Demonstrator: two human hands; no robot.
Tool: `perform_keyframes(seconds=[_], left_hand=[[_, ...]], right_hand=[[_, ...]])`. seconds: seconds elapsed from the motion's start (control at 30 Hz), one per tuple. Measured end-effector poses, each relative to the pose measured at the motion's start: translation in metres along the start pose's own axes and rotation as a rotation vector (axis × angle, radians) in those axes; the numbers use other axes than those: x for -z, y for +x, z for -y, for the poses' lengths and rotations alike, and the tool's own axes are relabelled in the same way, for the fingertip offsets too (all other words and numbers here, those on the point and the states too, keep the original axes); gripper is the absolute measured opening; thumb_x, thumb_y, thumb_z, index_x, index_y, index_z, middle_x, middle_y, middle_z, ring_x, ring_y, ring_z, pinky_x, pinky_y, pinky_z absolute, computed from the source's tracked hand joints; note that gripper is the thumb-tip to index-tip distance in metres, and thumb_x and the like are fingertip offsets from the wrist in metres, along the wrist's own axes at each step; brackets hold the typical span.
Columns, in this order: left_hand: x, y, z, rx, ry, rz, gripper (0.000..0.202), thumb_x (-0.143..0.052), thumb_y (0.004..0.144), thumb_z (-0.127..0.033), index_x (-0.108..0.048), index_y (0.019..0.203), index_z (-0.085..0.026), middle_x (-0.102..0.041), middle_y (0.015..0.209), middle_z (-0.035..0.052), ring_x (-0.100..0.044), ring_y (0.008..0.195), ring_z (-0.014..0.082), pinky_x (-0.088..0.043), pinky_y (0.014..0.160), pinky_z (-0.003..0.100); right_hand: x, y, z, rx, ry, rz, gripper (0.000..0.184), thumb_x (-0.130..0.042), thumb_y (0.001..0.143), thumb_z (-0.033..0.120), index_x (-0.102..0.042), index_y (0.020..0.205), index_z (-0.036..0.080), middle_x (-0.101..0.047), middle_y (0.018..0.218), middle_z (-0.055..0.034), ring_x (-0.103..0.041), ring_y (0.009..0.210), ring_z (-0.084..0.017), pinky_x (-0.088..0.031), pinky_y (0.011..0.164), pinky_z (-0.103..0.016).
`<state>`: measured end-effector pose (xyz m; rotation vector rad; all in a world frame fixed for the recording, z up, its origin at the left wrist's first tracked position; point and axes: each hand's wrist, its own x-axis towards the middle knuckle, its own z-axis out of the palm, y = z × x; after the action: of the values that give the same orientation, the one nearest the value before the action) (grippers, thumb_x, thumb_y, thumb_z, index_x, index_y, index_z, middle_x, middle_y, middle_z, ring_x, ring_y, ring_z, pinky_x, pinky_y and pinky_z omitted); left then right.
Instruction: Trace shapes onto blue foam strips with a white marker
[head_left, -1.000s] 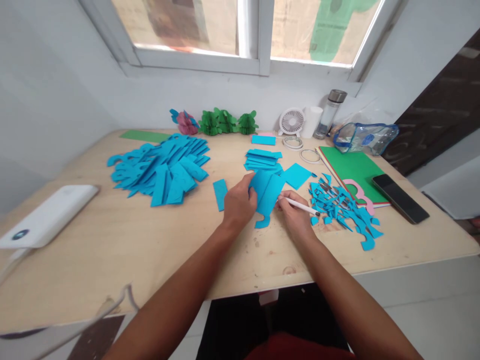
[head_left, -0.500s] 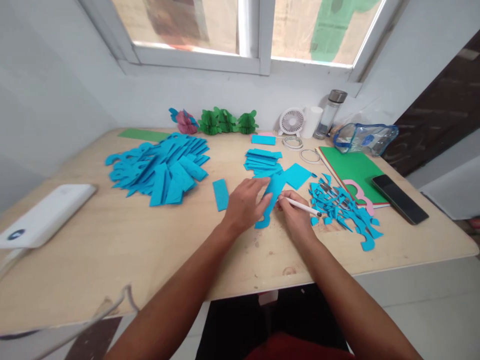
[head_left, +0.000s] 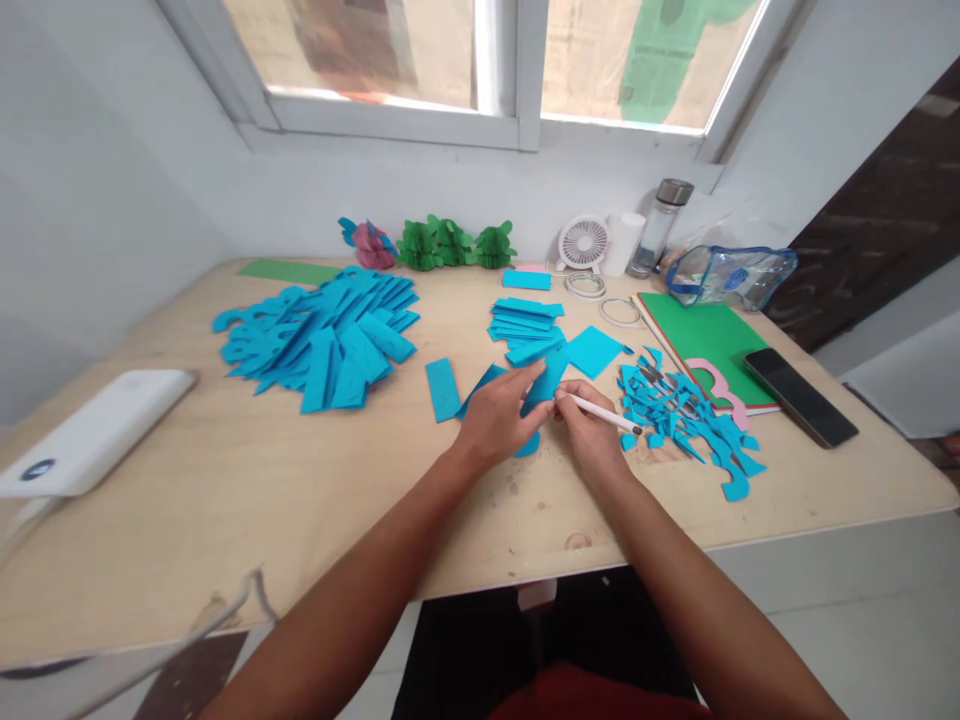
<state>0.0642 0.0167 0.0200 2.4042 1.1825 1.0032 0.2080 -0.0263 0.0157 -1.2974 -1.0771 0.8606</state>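
Note:
My left hand (head_left: 499, 415) lies flat with fingers stretched over a folded blue paper piece (head_left: 546, 376) on the wooden table (head_left: 300, 500), pressing it down. My right hand (head_left: 592, 420) is closed around a white pen (head_left: 604, 411) just right of that piece, its tip near the paper. A small blue strip (head_left: 441, 388) lies left of my left hand. A stack of blue rectangles (head_left: 525, 322) sits just beyond the hands.
A big heap of cut blue shapes (head_left: 319, 335) lies at the left, blue scraps (head_left: 686, 420) at the right. Green and pink sheets (head_left: 709, 345), a phone (head_left: 801, 396), tape rings (head_left: 621, 312), a small fan (head_left: 583, 243), a bottle (head_left: 660, 225), a clear pouch (head_left: 731, 275) and a white device (head_left: 90, 432) ring the table.
My left hand has opened and flattened the blue piece onto the table; a second fold now shows at its left. The right hand with the pen has stayed put.

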Motion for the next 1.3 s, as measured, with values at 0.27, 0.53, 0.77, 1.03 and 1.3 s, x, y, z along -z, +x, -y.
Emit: perform_keyframes(seconds=[0.27, 0.53, 0.77, 1.03, 1.3], left_hand=[[0.0052, 0.001, -0.0057, 0.088, -0.083, 0.021, 0.049, -0.063, 0.083, -0.027, -0.059, 0.131, -0.019, -0.074, 0.113, 0.004, -0.072, 0.087, 0.0179, -0.058, 0.085, 0.03], [0.0078, 0.0004, -0.0089, 0.12, -0.154, -0.028, 0.047, -0.06, 0.084, -0.028, -0.058, 0.131, -0.024, -0.074, 0.098, -0.0012, -0.07, 0.077, 0.0136, -0.059, 0.072, 0.025], [0.0088, 0.0013, -0.0078, 0.11, -0.176, -0.04, 0.039, -0.058, 0.086, -0.03, -0.063, 0.124, -0.021, -0.075, 0.094, -0.0002, -0.069, 0.075, 0.0138, -0.058, 0.071, 0.025], [0.0102, 0.0017, -0.0075, 0.084, -0.048, -0.059, 0.04, -0.057, 0.086, -0.028, -0.063, 0.124, -0.019, -0.075, 0.101, 0.0041, -0.069, 0.082, 0.0174, -0.057, 0.079, 0.029], [0.0041, -0.0007, -0.0072, 0.009, 0.081, -0.075, 0.039, -0.053, 0.088, -0.026, -0.06, 0.126, -0.018, -0.071, 0.12, 0.0088, -0.066, 0.11, 0.0232, -0.054, 0.095, 0.035]], right_hand=[[-0.0004, 0.0018, -0.0032, -0.004, -0.015, -0.009, 0.015, -0.06, 0.076, 0.036, -0.062, 0.072, 0.022, -0.058, 0.059, 0.0041, -0.051, 0.058, -0.015, -0.04, 0.06, -0.028], [0.0009, 0.0012, -0.0023, -0.003, -0.024, -0.011, 0.015, -0.059, 0.076, 0.035, -0.062, 0.071, 0.022, -0.057, 0.059, 0.004, -0.05, 0.058, -0.015, -0.039, 0.059, -0.027], [-0.0002, 0.0004, -0.001, -0.003, -0.028, -0.024, 0.018, -0.059, 0.077, 0.038, -0.061, 0.071, 0.022, -0.06, 0.059, 0.0036, -0.053, 0.058, -0.015, -0.04, 0.058, -0.027], [-0.001, -0.0006, 0.0034, -0.019, -0.009, -0.139, 0.018, -0.062, 0.079, 0.039, -0.064, 0.078, 0.021, -0.068, 0.065, 0.0009, -0.062, 0.064, -0.016, -0.047, 0.065, -0.029], [-0.0009, -0.0014, 0.0029, 0.037, -0.011, -0.141, 0.02, -0.061, 0.081, 0.04, -0.066, 0.084, 0.021, -0.069, 0.072, -0.0003, -0.064, 0.072, -0.018, -0.048, 0.068, -0.029]])
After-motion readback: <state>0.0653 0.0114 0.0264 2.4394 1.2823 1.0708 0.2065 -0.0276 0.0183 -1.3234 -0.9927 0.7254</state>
